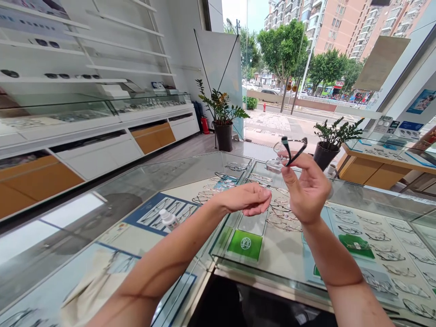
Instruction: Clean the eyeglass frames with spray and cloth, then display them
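Eyeglasses (288, 151) finger-pinched in the right hand (309, 190), the left hand (245, 199) fingers curled together, could strike the counter (282, 252) if that pinch slackens.

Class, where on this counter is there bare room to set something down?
Bare: the pale patch between the green card and light-blue panel; the cream strip between the blue board and left forearm. Crowded: eyeglasses clustered near the right hand, and eyeglass rows farther right.
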Motion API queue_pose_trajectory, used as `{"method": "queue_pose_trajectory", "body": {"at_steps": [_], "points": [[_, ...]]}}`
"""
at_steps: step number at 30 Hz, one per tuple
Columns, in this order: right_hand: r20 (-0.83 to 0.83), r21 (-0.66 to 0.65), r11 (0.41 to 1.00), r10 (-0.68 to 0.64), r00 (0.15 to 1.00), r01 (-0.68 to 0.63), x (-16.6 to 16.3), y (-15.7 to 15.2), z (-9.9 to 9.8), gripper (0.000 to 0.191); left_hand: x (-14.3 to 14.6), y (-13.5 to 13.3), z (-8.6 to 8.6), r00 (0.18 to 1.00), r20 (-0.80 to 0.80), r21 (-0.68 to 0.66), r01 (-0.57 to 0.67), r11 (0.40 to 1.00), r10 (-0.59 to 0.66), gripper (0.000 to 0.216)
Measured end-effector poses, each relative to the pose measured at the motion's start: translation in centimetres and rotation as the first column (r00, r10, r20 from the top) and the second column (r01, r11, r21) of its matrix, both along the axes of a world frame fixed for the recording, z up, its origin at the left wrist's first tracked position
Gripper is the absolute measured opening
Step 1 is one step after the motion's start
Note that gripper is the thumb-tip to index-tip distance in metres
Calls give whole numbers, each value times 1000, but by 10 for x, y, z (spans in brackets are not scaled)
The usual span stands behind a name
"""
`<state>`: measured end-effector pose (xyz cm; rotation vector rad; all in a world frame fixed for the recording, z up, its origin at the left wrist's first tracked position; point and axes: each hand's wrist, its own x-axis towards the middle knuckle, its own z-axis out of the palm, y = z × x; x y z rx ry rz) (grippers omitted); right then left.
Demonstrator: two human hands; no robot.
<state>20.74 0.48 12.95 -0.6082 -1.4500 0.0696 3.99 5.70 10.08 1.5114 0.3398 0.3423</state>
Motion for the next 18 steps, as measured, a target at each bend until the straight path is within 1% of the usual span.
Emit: {"method": "queue_pose_trajectory", "body": {"at_steps": [2,3,4,5,6,7,10,13,14,16,18], "points": [[10,1,1000,-17,1000,17,1,1,0,3,9,1,-16,986,-20,-30,168,985,-168,67],[15,0,1000,-19,1000,19,2,2,0,3,16,1,-26,970,-15,-67,241,968,-242,68],[18,-1,1000,-17,1000,17,3,2,0,3,24,0,-37,944,-15,-105,327,939,-330,69],[21,-3,1000,-10,1000,10,4,3,0,3,31,-2,-48,897,-20,-148,435,888,-442,71],[25,-7,1000,1,1000,-1,5,4,0,4,40,-3,-59,835,-26,-203,534,821,-549,73],[28,-14,1000,13,1000,-12,5,5,-1,4,47,-5,-69,783,-43,-237,595,768,-620,76],[53,-74,997,19,998,-15,8,10,-3,4,64,-6,-92,664,-51,-273,709,650,-746,76],[130,-161,986,-15,991,36,10,18,-8,6,71,-2,-104,541,-12,-296,801,519,-841,72],[161,-177,983,-26,987,55,10,21,-10,7,72,-1,-106,505,-10,-304,821,484,-863,70],[223,-189,978,-45,974,88,12,27,-15,8,76,3,-111,449,-24,-332,839,431,-893,67],[292,-192,974,-58,955,118,13,36,-22,9,80,5,-116,412,-41,-367,841,397,-910,66]]}}
